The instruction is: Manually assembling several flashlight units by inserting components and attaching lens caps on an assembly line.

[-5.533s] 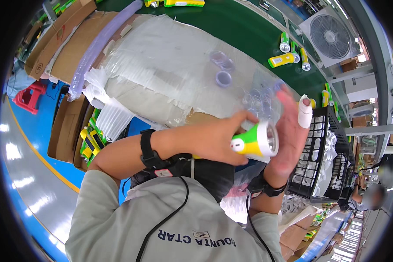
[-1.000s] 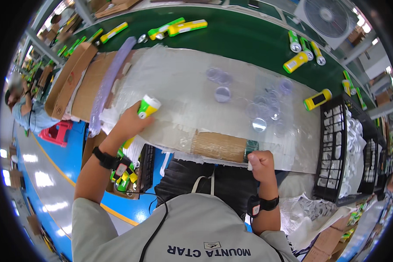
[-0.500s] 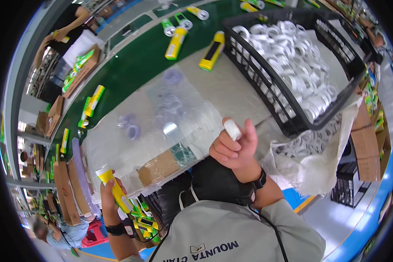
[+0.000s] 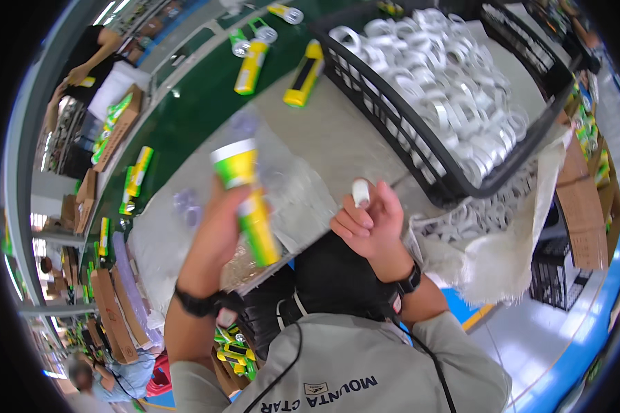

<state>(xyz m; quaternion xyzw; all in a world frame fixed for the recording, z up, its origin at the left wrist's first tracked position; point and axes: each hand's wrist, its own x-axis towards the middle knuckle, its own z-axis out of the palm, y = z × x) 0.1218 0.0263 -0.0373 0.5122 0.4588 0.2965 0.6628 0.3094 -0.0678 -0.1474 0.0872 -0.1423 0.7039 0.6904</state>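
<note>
Left hand (image 4: 217, 230) wrapped around a yellow-and-green flashlight (image 4: 246, 199), held upright at centre frame, wide head up. Right hand (image 4: 368, 224) just to its right, fingers curled, pinching a small white cap (image 4: 360, 193) at the fingertips. Black crate (image 4: 455, 182) of white rings at upper right, more flashlights (image 4: 303, 72) lying on the desk (image 4: 351, 141) above. Best to steady the flashlight near its middle, bring the cap square to the end, and avoid tilting while pressing.

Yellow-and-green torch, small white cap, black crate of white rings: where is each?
Yellow-and-green plastic torch (image 4: 248, 206), head view, on its barrel.
Small white plastic cap (image 4: 360, 192), head view, on its top.
Black plastic mesh crate (image 4: 455, 186), head view, on its near wall.
</note>
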